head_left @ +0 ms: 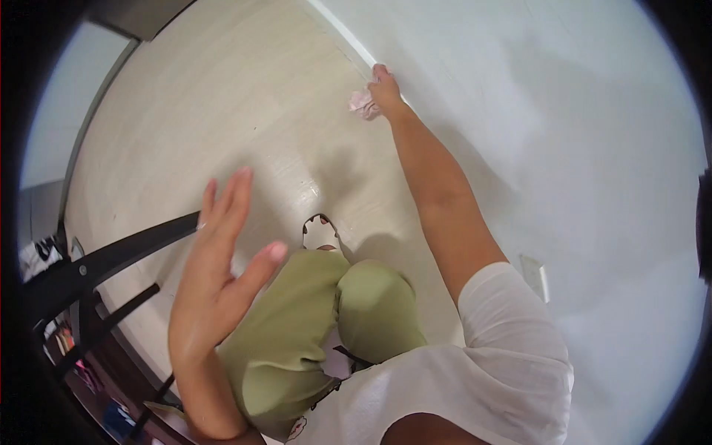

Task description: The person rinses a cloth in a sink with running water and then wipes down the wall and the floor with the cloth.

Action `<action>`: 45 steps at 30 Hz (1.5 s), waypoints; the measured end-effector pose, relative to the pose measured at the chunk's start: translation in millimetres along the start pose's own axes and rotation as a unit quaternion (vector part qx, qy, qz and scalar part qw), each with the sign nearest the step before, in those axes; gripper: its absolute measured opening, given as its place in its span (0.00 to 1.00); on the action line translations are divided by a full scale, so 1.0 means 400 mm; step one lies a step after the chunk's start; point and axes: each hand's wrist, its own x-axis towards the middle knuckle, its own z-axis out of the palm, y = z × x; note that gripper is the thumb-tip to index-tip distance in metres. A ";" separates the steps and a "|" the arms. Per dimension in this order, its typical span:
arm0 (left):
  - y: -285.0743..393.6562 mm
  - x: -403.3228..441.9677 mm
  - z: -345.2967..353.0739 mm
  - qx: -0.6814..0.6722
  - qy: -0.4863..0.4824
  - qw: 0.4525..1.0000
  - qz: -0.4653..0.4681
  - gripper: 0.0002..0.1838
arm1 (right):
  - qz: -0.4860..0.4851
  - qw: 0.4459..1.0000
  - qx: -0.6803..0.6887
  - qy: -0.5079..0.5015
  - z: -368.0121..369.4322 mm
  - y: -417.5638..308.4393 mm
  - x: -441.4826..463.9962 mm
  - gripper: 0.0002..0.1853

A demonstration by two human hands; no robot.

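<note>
At the foot of the wall, my right hand (pixel 384 90) is closed on a crumpled pale pink cloth (pixel 363 105). The hand reaches to the white baseboard (pixel 348 37), and the cloth hangs from its left side, over the floor. My left hand (pixel 226 248) is raised with fingers stretched out and the thumb apart, holding nothing. It is nearest to a dark frame bar (pixel 133 245), whose end lies behind the fingers; whether they touch it I cannot tell.
A pale floor (pixel 178 96) spreads ahead of my sandalled foot (pixel 320 231). The white wall (pixel 578 148) runs along my right, with a wall plate (pixel 535 277) low on it. At the lower left stands a dark rack (pixel 81 348) with assorted items behind its bars.
</note>
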 end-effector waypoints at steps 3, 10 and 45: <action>-0.049 0.067 0.025 -0.051 0.031 0.998 0.010 0.34 | 0.192 0.887 0.409 -0.093 -0.033 -0.109 -0.035 0.26; -0.081 0.171 0.039 0.000 0.004 0.993 -0.117 0.39 | 0.267 0.775 0.511 -0.260 -0.238 -0.529 -0.175 0.25; 0.320 0.208 -1.495 0.173 0.018 0.985 -0.003 0.35 | 0.401 0.814 0.251 -0.339 -0.687 -1.577 0.097 0.22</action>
